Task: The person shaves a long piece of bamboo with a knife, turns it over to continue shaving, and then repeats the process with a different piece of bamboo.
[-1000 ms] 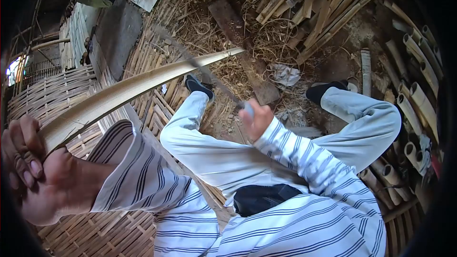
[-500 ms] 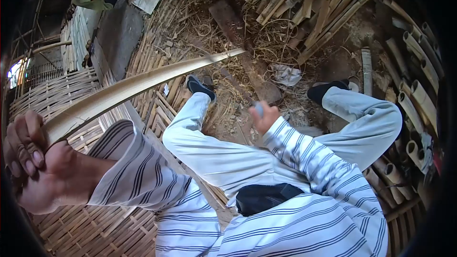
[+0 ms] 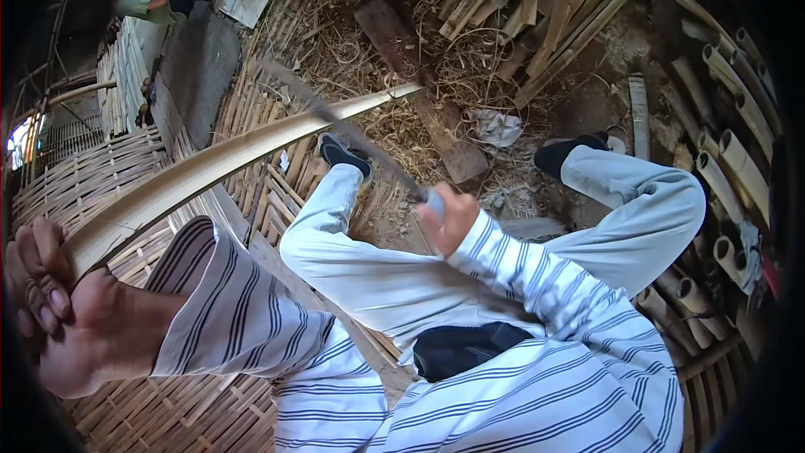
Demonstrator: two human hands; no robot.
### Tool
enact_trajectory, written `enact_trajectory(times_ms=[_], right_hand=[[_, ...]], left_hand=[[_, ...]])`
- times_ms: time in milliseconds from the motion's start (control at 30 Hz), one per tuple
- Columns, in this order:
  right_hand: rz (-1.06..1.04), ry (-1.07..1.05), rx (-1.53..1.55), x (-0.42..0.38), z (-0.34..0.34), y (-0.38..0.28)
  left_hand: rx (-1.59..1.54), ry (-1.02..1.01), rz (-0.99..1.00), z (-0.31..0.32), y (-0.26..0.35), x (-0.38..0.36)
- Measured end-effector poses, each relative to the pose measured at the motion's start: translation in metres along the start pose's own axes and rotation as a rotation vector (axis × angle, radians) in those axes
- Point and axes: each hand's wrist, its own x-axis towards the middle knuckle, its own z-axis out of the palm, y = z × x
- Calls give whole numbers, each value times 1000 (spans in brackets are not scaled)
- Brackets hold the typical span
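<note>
At the plank (image 3: 463, 161), apparently for support, sits the bamboo strip's (image 3: 197, 161) far end; my left hand (image 3: 71, 319) clenches its near end, my right hand (image 3: 456, 220) closed round the knife (image 3: 435, 201) handle.

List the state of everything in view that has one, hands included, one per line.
Left hand: closed on the bamboo strip
Right hand: gripping the blade's handle
Bamboo strip: split lengthwise, pale face showing
Blade: bare, motion-blurred
White wrapping: crumpled
Shavings: loose, scattered
Bamboo tubes: cut, ends open
Mat: woven
</note>
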Motion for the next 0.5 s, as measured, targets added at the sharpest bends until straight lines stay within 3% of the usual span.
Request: enact_trajectory(times_ms=[33,67,100,133,167,200,367,400,500], right_hand=[[156,43,-43,6,9,27],[304,87,-89,18,25,71],[447,-21,-290,33,36,135],[675,-93,-230,38,12,134],[637,-144,-367,28,23,165],[544,-216,-345,27,28,149],[364,-370,-210,20,16,-3],[347,-374,-166,17,15,-7],[351,-353,-94,7,19,0]], left_hand=[[-191,-130,-147,-24,4,12],[-159,-56,-73,-14,-3,3],[-127,16,0,-2,-4,-4],[-101,86,-72,16,2,-10],[-146,31,-87,14,4,-7],[-191,-29,-106,7,4,-2],[-263,-79,-129,-23,-9,9],[-266,-10,-117,-12,-10,4],[-273,-154,-137,-22,-14,14]])
